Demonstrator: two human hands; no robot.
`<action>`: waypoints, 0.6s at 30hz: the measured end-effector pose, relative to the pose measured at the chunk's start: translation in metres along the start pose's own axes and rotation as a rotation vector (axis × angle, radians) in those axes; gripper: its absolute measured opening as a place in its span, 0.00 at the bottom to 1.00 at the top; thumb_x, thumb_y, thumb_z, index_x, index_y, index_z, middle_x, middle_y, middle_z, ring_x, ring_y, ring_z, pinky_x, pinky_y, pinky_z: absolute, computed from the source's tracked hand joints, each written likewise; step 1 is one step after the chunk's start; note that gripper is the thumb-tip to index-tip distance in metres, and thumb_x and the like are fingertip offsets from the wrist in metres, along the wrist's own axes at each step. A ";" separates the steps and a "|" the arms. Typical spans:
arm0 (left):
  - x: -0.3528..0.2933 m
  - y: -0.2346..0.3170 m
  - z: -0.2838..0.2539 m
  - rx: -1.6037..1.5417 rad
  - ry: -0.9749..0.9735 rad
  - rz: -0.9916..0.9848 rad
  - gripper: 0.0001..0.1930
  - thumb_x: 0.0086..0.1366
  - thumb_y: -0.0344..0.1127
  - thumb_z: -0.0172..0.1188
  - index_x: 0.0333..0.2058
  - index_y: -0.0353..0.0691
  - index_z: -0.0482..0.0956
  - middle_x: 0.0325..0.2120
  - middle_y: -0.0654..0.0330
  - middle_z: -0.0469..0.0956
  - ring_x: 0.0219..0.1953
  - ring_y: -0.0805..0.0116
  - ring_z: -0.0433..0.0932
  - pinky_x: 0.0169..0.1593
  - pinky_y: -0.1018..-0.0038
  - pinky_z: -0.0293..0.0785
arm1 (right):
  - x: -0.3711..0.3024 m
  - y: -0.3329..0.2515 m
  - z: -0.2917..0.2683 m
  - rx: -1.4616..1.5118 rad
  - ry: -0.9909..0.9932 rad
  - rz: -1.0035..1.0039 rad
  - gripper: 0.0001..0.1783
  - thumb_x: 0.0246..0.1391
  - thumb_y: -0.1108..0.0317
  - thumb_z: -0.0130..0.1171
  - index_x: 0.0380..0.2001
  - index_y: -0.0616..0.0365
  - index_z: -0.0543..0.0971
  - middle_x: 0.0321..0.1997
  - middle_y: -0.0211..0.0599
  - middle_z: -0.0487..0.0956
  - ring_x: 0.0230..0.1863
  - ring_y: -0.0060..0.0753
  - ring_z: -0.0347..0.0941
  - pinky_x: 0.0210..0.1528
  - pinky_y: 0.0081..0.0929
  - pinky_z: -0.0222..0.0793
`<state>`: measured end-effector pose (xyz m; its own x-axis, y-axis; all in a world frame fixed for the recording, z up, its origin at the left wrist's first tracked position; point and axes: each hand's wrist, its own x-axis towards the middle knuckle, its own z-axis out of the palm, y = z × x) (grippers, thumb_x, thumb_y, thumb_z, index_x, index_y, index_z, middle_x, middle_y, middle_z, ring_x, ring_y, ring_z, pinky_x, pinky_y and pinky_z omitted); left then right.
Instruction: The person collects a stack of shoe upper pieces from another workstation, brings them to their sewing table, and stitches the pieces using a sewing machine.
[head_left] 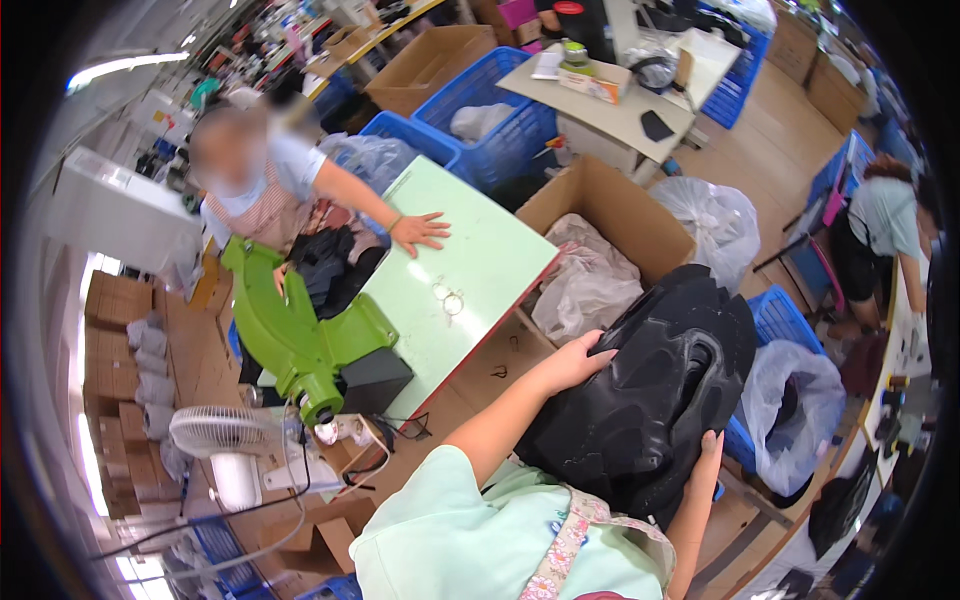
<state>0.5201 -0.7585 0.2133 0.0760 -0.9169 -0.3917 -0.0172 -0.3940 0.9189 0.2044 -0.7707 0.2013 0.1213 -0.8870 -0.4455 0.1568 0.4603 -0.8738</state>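
Here we are, both hands full: my left hand (577, 363) grips the black moulded piece (640, 410) by its upper left side, fingertips over the rim, and my right hand (706, 460) is pressed along its lower right side, clasping it, though how the hidden fingers curl I cannot tell. The piece is up off any surface, right in front of my chest, out beyond the red-trimmed edge of the green-topped table (490, 245) and past its right corner. Just behind it sits an open cardboard box (652, 218) with a plastic bag (590, 285) inside, near that same corner. On the table, a small ring (453, 303) lies toward the red edge, and a co-worker's hand (420, 233) rests flat near the opposite edge. Over at the table's near left end stands the green machine (290, 330), a white fan (225, 440) beside it, and to my right, a blue crate (785, 320).
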 end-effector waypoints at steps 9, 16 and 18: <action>0.040 -0.012 0.040 -0.529 -0.101 -0.396 0.25 0.71 0.45 0.42 0.58 0.31 0.68 0.55 0.53 0.72 0.56 0.60 0.71 0.61 0.69 0.65 | -0.019 -0.011 -0.034 -0.126 0.165 -0.075 0.34 0.52 0.61 0.62 0.58 0.66 0.65 0.56 0.45 0.72 0.56 0.34 0.68 0.59 0.30 0.62; 0.046 0.013 0.131 -0.277 -0.510 -0.375 0.28 0.70 0.53 0.42 0.59 0.39 0.66 0.57 0.54 0.70 0.55 0.61 0.72 0.58 0.67 0.68 | -0.074 -0.006 -0.095 -0.159 0.373 -0.057 0.45 0.47 0.42 0.65 0.58 0.66 0.66 0.54 0.52 0.74 0.56 0.40 0.71 0.58 0.32 0.64; 0.053 0.016 0.155 -0.218 -0.585 -0.407 0.28 0.70 0.53 0.42 0.59 0.39 0.66 0.57 0.54 0.70 0.55 0.61 0.72 0.58 0.67 0.68 | -0.088 -0.001 -0.109 -0.185 0.438 -0.063 0.49 0.45 0.37 0.64 0.58 0.66 0.66 0.56 0.55 0.73 0.57 0.45 0.70 0.59 0.34 0.64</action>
<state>0.3688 -0.8232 0.2003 -0.5104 -0.6091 -0.6070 0.1020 -0.7438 0.6606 0.0872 -0.6968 0.2205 -0.3140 -0.8631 -0.3956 -0.0316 0.4260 -0.9042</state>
